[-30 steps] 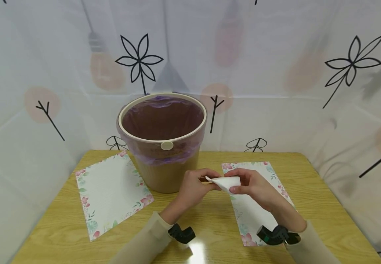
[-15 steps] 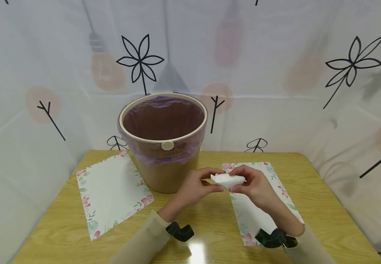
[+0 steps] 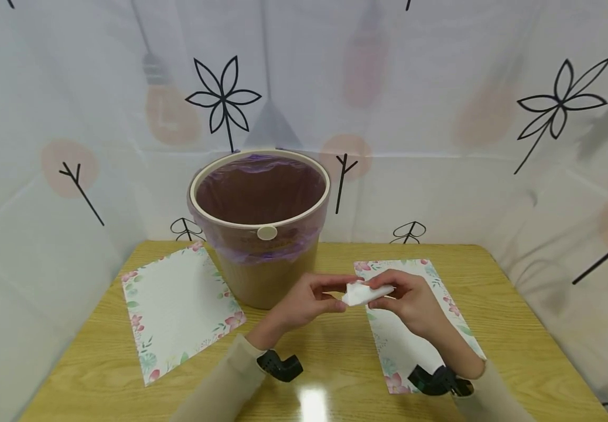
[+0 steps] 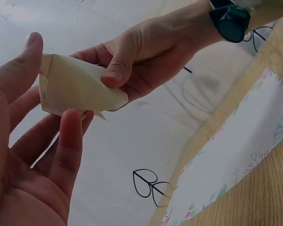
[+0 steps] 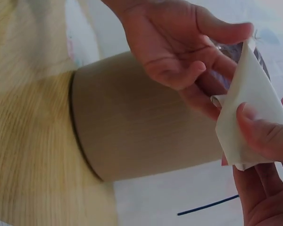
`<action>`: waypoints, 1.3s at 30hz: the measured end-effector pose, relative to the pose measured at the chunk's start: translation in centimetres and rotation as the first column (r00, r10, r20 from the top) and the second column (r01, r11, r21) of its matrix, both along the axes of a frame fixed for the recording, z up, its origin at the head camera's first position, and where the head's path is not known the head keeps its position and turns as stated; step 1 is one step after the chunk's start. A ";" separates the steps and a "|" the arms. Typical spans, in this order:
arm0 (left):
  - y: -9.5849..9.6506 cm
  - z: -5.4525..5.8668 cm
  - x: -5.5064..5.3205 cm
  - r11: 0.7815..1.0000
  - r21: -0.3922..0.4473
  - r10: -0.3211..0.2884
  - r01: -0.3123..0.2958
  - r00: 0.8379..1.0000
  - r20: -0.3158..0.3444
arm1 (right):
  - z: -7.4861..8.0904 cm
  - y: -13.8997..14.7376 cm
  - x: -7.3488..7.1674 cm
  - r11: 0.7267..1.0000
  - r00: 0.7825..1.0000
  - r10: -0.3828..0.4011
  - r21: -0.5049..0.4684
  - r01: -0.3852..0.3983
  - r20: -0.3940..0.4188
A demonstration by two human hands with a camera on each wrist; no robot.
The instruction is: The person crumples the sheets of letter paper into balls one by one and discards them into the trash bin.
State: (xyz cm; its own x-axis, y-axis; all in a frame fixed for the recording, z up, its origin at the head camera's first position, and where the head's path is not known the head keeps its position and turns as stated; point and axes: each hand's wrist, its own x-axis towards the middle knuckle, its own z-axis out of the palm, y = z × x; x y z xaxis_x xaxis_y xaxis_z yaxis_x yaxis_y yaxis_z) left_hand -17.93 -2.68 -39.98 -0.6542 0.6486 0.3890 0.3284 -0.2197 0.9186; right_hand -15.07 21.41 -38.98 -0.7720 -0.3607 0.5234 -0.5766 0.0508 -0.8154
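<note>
A folded piece of white paper (image 3: 358, 293) is held up between my two hands, above the table. My right hand (image 3: 412, 302) pinches its right part, with the thumb lying flat on the paper in the right wrist view. My left hand (image 3: 304, 302) holds its left end, the thumb at one edge and the fingertips reaching to the other side. In the left wrist view the paper (image 4: 78, 87) is tapered, and the left little finger (image 4: 70, 134) stands apart from the thumb. Part of the left fingers is hidden behind the paper.
Behind my left hand stands a beige trash bin (image 3: 262, 275) lined with a purple bag. A flower-bordered sheet (image 3: 183, 310) lies left on the wooden table (image 3: 330, 363). Another such sheet (image 3: 404, 346) lies under my right hand. A printed cloth (image 3: 430, 193) hangs behind.
The paper has changed from a pointed, cone-like fold to a smaller, flatter bundle. My left hand has shifted slightly left and its thumb has moved out to the paper's edge.
</note>
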 end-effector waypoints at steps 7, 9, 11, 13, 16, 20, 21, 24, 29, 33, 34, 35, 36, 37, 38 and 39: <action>0.5 -0.4 -0.1 0.994 0.105 -0.017 0.032 0.991 -0.136 | -0.4 0.2 -0.5 0.973 0.979 0.200 -0.118 -0.196 0.023; 0.6 -0.3 0.0 0.993 0.116 0.000 0.017 0.989 -0.148 | -0.5 0.2 -0.6 0.975 0.980 0.198 -0.114 -0.193 0.032; 0.7 -0.3 0.1 0.993 0.116 0.017 0.000 0.989 -0.144 | -0.4 0.1 -0.5 0.980 0.984 0.176 -0.103 -0.171 0.034; 0.7 -0.2 0.2 0.995 0.097 0.035 -0.022 0.990 -0.139 | -0.4 0.0 -0.5 0.986 0.989 0.149 -0.084 -0.147 0.019; 0.8 -0.1 0.4 0.996 0.060 0.067 -0.059 0.988 -0.140 | -0.3 -0.1 -0.4 0.994 0.996 0.092 -0.057 -0.091 0.010; 0.9 0.1 0.5 0.996 0.041 0.091 -0.085 0.981 -0.169 | -0.2 -0.1 -0.4 0.998 0.998 0.053 -0.031 -0.052 0.029; 0.9 0.2 0.6 0.995 0.038 0.096 -0.090 0.979 -0.179 | -0.2 -0.1 -0.4 0.998 0.998 0.051 -0.026 -0.050 0.040; 0.9 0.3 0.8 0.994 0.029 0.110 -0.106 0.972 -0.208 | -0.2 -0.1 -0.3 0.999 0.997 0.035 -0.006 -0.035 0.067; 1.2 0.6 1.3 0.985 0.021 0.170 -0.171 0.946 -0.277 | -0.1 -0.2 -0.1 0.996 0.996 -0.071 0.051 0.069 0.057; 1.7 0.7 1.7 0.960 0.014 0.269 -0.280 0.906 -0.326 | 0.1 -0.6 0.0 0.982 0.984 -0.180 0.056 0.180 0.007; 1.9 0.8 1.7 0.952 0.016 0.295 -0.307 0.897 -0.329 | 0.1 -0.8 0.0 0.976 0.977 -0.212 0.054 0.212 -0.005; 2.0 0.8 1.8 0.943 0.019 0.319 -0.331 0.890 -0.326 | 0.2 -0.9 0.0 0.968 0.969 -0.245 0.054 0.245 -0.017; 2.2 0.8 1.9 0.934 0.020 0.344 -0.356 0.883 -0.321 | 0.2 -1.1 0.0 0.959 0.960 -0.277 0.053 0.279 -0.031; 2.3 0.8 2.0 0.925 0.025 0.367 -0.379 0.873 -0.320 | 0.2 -1.2 0.0 0.949 0.950 -0.310 0.054 0.312 -0.044; 2.5 0.9 2.1 0.917 0.035 0.386 -0.396 0.865 -0.320 | 0.2 -1.4 0.1 0.938 0.939 -0.340 0.056 0.343 -0.055; 2.6 1.0 2.3 0.911 0.050 0.403 -0.409 0.857 -0.322 | 0.2 -1.5 0.1 0.927 0.928 -0.367 0.057 0.370 -0.063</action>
